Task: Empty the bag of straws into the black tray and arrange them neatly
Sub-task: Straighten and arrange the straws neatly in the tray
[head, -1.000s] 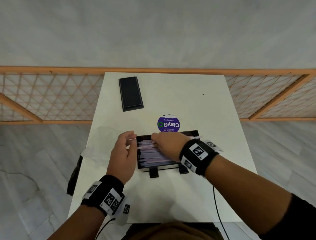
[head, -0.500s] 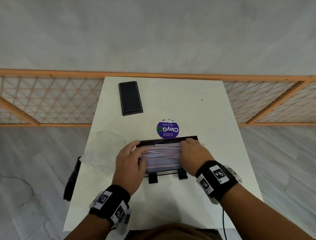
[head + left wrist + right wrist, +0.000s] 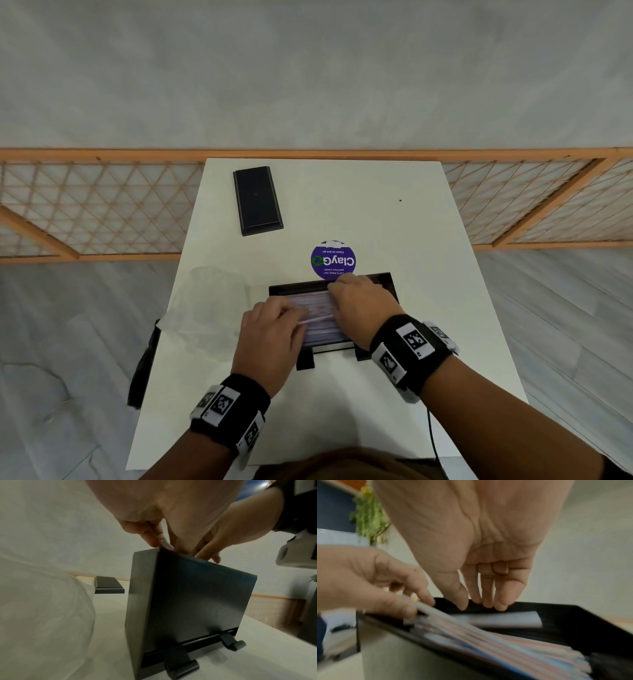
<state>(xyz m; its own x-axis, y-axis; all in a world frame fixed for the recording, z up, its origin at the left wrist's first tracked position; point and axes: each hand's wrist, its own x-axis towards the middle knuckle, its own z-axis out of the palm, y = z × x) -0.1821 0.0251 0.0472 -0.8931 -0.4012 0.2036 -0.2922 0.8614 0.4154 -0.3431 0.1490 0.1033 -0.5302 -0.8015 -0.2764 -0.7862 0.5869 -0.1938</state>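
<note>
Straws (image 3: 320, 317): heaped lengthwise inside black tray (image 3: 388, 284) on white table (image 3: 394, 219)
Left hand (image 3: 270, 337): pinching one straw at pile's left end
Right hand (image 3: 363, 308): fingers straight, relaxed, resting on pile
Bag (image 3: 212, 301): clear, lying left of tray

Soft, even indoor light, faint shadows, wide-angle edge bending (wrist views blurred, right especially).

Round purple sticker (image 3: 333, 260) on the white table (image 3: 428, 240), just beyond the far edge of the black tray (image 3: 388, 284): "ClayGo" in large white letters, upside down to the wearer, with smaller lines "Clean as you go" and "Let's keep our pantries clean". Wristband squares: coded patterns only, no legible text.
</note>
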